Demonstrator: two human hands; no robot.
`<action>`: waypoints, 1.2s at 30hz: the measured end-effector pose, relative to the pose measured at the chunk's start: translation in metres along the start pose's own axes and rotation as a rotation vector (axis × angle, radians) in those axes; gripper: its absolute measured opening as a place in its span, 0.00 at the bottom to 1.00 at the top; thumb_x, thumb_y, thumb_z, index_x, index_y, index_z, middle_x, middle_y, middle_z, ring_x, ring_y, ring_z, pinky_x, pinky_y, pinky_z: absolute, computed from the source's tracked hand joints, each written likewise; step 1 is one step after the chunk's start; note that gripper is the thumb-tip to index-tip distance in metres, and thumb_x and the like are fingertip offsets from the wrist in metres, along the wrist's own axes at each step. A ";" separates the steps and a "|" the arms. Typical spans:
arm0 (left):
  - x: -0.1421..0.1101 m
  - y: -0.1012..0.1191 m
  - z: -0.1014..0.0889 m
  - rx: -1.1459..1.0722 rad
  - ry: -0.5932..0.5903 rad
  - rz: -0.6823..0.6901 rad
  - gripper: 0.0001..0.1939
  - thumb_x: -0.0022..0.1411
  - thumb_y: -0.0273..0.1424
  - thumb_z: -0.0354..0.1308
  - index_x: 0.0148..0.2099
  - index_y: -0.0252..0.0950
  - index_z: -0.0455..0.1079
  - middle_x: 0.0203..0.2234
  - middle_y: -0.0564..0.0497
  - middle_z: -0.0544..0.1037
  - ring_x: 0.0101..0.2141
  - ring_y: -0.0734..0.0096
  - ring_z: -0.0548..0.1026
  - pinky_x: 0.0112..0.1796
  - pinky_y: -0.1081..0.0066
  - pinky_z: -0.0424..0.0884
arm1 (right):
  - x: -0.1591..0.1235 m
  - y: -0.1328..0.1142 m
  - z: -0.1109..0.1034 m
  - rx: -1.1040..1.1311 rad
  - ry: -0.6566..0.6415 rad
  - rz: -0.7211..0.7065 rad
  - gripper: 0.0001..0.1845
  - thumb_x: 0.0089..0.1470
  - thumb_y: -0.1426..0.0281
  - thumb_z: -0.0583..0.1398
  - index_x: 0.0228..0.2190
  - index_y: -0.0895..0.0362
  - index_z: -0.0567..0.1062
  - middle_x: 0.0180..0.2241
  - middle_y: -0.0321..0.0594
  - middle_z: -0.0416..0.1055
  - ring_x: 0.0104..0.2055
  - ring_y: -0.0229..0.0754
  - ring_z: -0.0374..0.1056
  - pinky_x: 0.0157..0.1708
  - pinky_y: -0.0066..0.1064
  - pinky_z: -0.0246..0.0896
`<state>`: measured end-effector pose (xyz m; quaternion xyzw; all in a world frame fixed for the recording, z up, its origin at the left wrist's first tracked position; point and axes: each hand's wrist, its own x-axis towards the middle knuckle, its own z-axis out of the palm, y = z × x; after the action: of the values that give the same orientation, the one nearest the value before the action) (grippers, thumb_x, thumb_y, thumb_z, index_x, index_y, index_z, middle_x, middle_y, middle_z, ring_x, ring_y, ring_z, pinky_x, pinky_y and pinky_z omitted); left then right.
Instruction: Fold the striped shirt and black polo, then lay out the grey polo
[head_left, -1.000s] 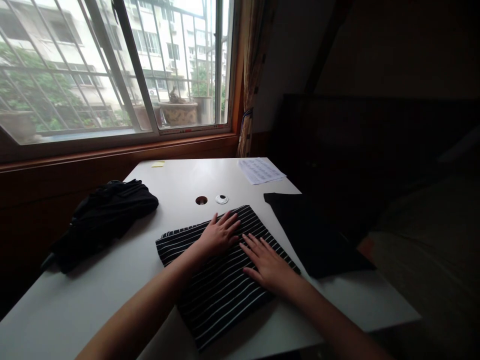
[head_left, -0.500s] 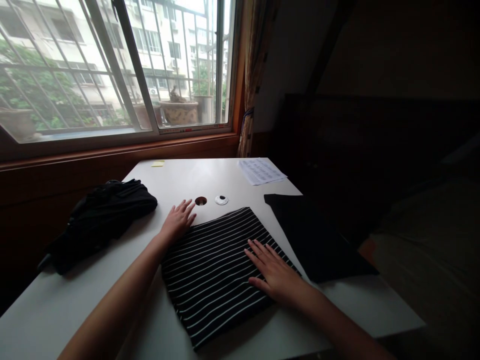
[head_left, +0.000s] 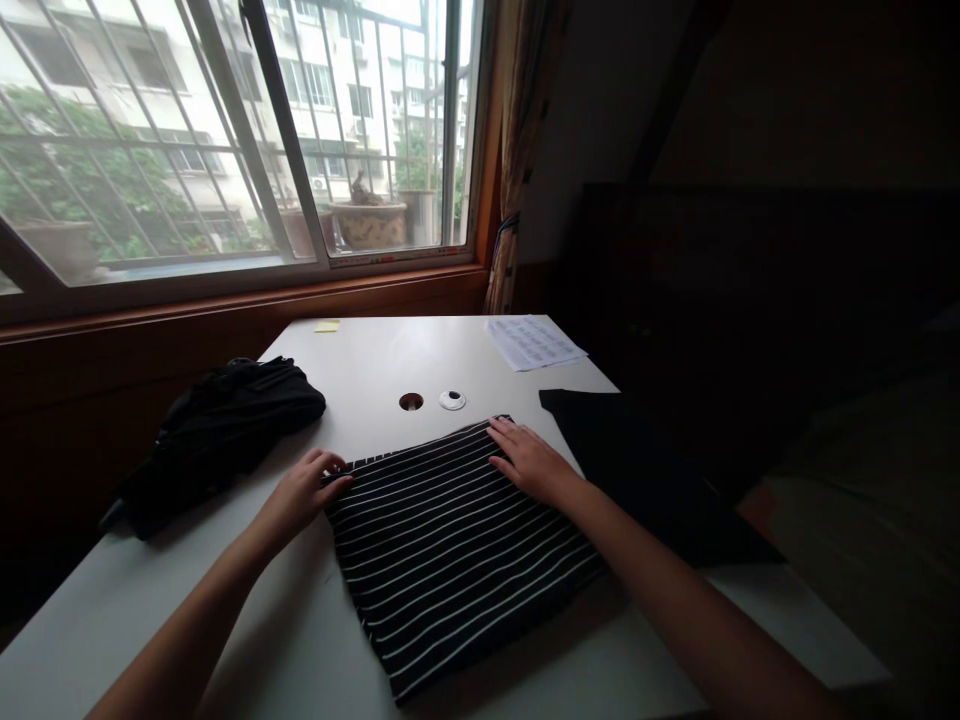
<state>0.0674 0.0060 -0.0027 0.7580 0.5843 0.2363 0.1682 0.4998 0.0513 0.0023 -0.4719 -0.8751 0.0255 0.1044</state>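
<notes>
A folded black cloth with thin white stripes (head_left: pixel 450 540) lies flat on the white table (head_left: pixel 360 390), a little askew. At its far left corner my left hand (head_left: pixel 307 487) pinches the edge between thumb and fingers. My right hand (head_left: pixel 529 460) rests on the cloth close to its far right corner, fingers stretched out and thumb apart. Part of the cloth's right edge is hidden under my right hand and forearm.
A heap of black clothing (head_left: pixel 232 430) lies on the left. Dark folded fabric (head_left: pixel 637 470) is at the right edge. Beyond are a round hole (head_left: pixel 411 402), its white cover (head_left: pixel 452 400), printed papers (head_left: pixel 536 342) and a yellow note (head_left: pixel 327 326). A barred window (head_left: pixel 225 140) stands behind.
My left hand has moved left and nearer, onto the cloth's far left corner, and closed there. My right hand has slid away from me, up to the far right corner.
</notes>
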 end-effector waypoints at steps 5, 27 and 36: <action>0.015 0.002 0.000 -0.079 0.094 -0.027 0.15 0.64 0.45 0.56 0.35 0.39 0.74 0.33 0.49 0.76 0.36 0.62 0.76 0.38 0.66 0.70 | 0.021 -0.005 0.022 -0.048 -0.032 0.104 0.35 0.69 0.52 0.46 0.68 0.60 0.58 0.70 0.46 0.52 0.72 0.49 0.45 0.70 0.47 0.39; -0.002 0.073 0.044 0.362 0.092 0.403 0.22 0.73 0.41 0.47 0.65 0.45 0.65 0.64 0.47 0.67 0.66 0.51 0.60 0.64 0.43 0.56 | -0.013 -0.018 0.030 -0.044 -0.004 0.121 0.39 0.66 0.48 0.47 0.70 0.54 0.50 0.73 0.41 0.42 0.74 0.49 0.35 0.71 0.51 0.30; -0.003 0.088 0.089 0.432 0.003 0.361 0.27 0.72 0.46 0.45 0.70 0.52 0.56 0.69 0.50 0.58 0.69 0.44 0.50 0.63 0.32 0.48 | -0.008 -0.020 0.036 -0.046 0.000 0.263 0.40 0.66 0.46 0.45 0.70 0.55 0.50 0.72 0.44 0.43 0.74 0.49 0.37 0.70 0.49 0.33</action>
<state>0.1866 -0.0183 -0.0303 0.8677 0.4769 0.1336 -0.0431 0.4805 0.0353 -0.0313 -0.5848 -0.8060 0.0191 0.0892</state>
